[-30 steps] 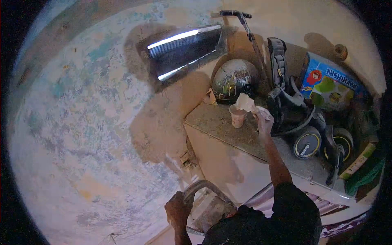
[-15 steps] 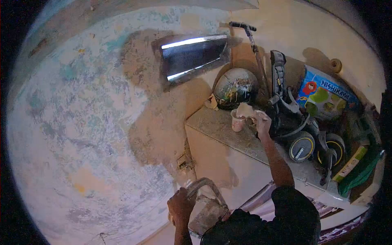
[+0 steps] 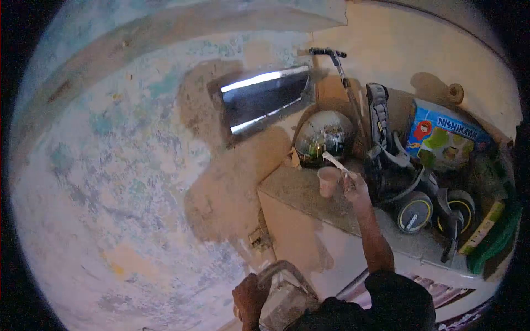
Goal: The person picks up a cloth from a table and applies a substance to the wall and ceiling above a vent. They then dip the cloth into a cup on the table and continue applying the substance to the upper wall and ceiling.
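My right hand (image 3: 356,187) is closed around a thin, pale-ended scraper-like tool (image 3: 334,161), its blade pointing up and left, just above a pinkish cup (image 3: 329,183). The cup stands on a dusty ledge (image 3: 292,190). At the lower middle, my left hand (image 3: 252,298) is closed beside the curved top of a worn chair-like frame (image 3: 281,267). What its fingers grip is hard to make out.
A paint-spattered helmet (image 3: 324,137) sits behind the cup. Right of it are a folded scooter or stroller with wheels (image 3: 414,212) and a blue Nishikawa bag (image 3: 447,132). A patchy wall (image 3: 138,182) fills the left, with a slatted opening (image 3: 268,99).
The whole view has shifted, so things appear lower. The tool in my right hand has turned from broad face to narrow edge and sits above the cup.
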A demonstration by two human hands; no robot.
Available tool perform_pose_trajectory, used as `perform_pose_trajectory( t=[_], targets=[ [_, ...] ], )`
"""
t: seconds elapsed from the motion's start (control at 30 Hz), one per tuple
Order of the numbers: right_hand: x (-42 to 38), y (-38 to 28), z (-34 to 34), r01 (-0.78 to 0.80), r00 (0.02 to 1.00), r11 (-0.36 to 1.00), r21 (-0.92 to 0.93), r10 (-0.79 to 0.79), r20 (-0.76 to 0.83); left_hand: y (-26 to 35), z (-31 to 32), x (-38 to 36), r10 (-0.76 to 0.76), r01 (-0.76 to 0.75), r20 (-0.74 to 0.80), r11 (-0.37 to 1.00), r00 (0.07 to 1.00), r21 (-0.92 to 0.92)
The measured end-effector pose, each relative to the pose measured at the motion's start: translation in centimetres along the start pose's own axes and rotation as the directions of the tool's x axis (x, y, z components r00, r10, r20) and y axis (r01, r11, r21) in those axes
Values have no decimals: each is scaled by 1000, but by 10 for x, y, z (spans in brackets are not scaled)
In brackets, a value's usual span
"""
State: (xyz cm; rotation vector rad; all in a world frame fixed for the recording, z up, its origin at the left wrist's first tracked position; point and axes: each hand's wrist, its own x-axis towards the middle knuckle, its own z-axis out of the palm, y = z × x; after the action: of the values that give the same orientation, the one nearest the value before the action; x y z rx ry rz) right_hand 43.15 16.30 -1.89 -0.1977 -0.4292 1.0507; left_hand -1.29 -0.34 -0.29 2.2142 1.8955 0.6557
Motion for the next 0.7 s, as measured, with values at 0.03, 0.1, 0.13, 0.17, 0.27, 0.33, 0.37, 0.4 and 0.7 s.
perform_pose_trajectory(
  t=[0.03, 0.1, 0.13, 0.17, 0.27, 0.33, 0.37, 0.4, 0.7],
  targets=[
    [6, -4, 12, -106, 965, 994, -39, 112, 236, 1, 1, 0, -24, 24, 28, 1000, 999, 2],
    [15, -7, 49, -182, 858, 978, -98, 207, 470, 3, 1, 4, -83, 75, 137, 995, 987, 66],
    [20, -1, 77, 528, 835, 620, -580, -252, 490, 4, 0, 3, -75, 67, 121, 995, 990, 70],
    [36, -1, 98, 675, 737, 384, -630, -387, 554, 6, -1, 0, 27, -28, 14, 995, 1000, 91],
    [76, -20, 180, 802, 516, 44, -596, -553, 654, 15, -8, -3, 120, -110, -80, 987, 990, 117],
    [134, -57, 226, 788, 392, -196, -583, -571, 721, 17, -11, -2, 85, -80, -51, 993, 995, 89],
    [166, -70, 242, 804, 442, -77, -589, -585, 680, 10, -3, -2, 116, -108, -83, 990, 990, 89],
    [196, -83, 259, 810, 490, 43, -585, -598, 635, 9, 0, -2, 116, -107, -92, 989, 989, 99],
    [261, -197, 415, 54, -213, -993, -108, -117, 970, 0, 20, -3, 18, -12, -235, 1000, 972, 29]
  ],
)
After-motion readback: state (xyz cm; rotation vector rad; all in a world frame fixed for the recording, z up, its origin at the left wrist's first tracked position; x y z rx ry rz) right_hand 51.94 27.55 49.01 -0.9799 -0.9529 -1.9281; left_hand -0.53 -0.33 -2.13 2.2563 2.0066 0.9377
